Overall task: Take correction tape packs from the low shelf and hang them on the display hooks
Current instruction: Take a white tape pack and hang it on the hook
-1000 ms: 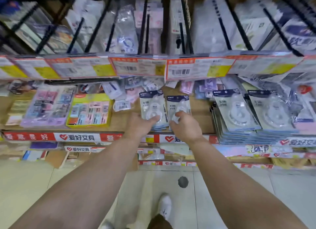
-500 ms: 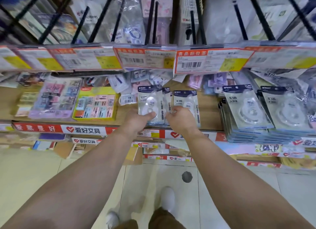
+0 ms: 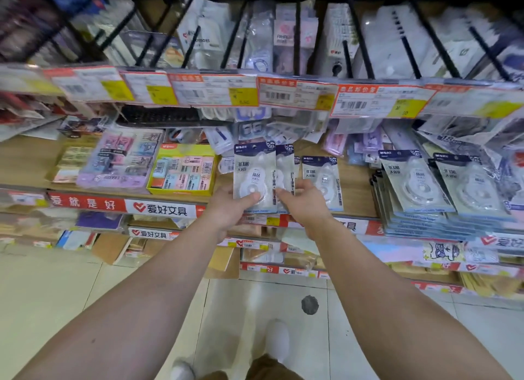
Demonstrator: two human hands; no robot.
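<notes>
My left hand (image 3: 230, 208) grips a correction tape pack (image 3: 253, 172) by its lower edge and holds it upright above the low wooden shelf (image 3: 355, 186). My right hand (image 3: 304, 205) pinches a second pack (image 3: 285, 167), which overlaps the first from behind on its right. One more pack (image 3: 326, 178) lies flat on the shelf just right of my right hand. Two tall stacks of the same packs (image 3: 412, 188) rest further right. Black display hooks (image 3: 360, 39) jut out above the row of price tags (image 3: 286, 94).
A yellow box of erasers (image 3: 183, 168) and a purple box (image 3: 120, 158) sit on the shelf to the left. Hanging goods crowd the hooks overhead. Lower shelves with red label strips (image 3: 119, 205) and cardboard sit below. My white shoes (image 3: 279, 340) stand on the tiled floor.
Both hands have closed on packs and raised them off the shelf, bringing them together. One pack stays lying on the shelf. The view has tilted up.
</notes>
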